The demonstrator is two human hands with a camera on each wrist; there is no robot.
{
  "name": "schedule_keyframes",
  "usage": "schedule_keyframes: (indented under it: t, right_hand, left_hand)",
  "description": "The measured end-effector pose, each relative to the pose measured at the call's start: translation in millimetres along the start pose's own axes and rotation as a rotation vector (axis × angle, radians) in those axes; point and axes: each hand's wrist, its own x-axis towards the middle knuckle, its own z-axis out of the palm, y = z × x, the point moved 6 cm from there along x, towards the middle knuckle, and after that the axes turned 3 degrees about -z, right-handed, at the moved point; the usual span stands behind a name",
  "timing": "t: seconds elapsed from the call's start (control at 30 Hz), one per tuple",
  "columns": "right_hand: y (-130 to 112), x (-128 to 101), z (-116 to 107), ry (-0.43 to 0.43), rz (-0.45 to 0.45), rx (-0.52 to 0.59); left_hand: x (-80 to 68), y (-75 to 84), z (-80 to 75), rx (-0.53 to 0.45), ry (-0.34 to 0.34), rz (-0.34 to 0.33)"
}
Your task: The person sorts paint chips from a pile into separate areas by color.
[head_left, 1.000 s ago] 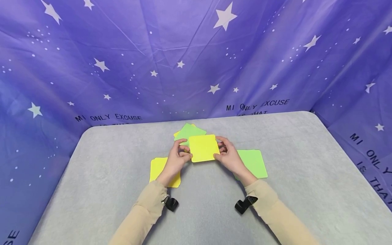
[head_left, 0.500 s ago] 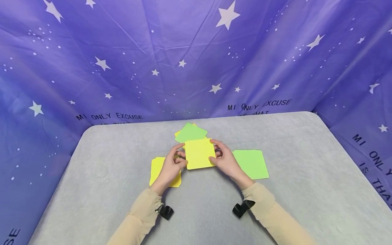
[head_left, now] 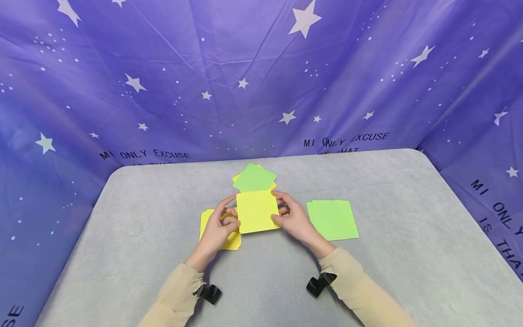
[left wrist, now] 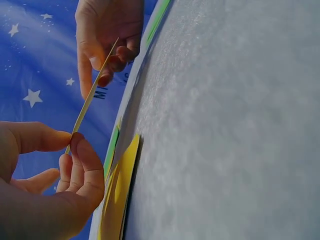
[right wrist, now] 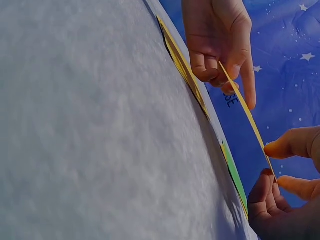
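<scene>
Between both hands, a yellow square card (head_left: 258,211) is held up off the table, seen edge-on in both wrist views. The left hand (head_left: 218,226) pinches its left edge; the right hand (head_left: 295,221) pinches its right edge. Behind the card lies a fanned pile of green and yellow cards (head_left: 255,178), the green one on top. Partly covered by the left hand is a stack of yellow cards (head_left: 233,241). To the right of the right hand lies a stack of green cards (head_left: 333,219), slightly offset from one another.
All the stacks lie on a grey table (head_left: 261,281) with rounded far corners. Behind and beside it hangs a purple curtain (head_left: 184,68) with white stars and printed words. A black wrist camera (head_left: 208,294) is strapped to the left sleeve, another (head_left: 320,284) to the right.
Both hands have moved left and toward the person, carrying the yellow card. More of the fanned pile and of the green stack now shows.
</scene>
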Motion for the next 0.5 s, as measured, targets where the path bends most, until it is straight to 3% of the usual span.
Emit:
schedule_keyframes:
  t: [0.23,0.5]
  right_hand:
    - [-7.6,-0.3,18.0,-0.082,0.007,0.043]
    - [-13.2,-1.0,38.4,-0.138,-0.031,-0.012]
  left_hand:
    - [-12.7,0.4,-18.0,-0.011,-0.022,-0.004]
    - [-22.2,0.2,-39.7,0.000,-0.086,-0.021]
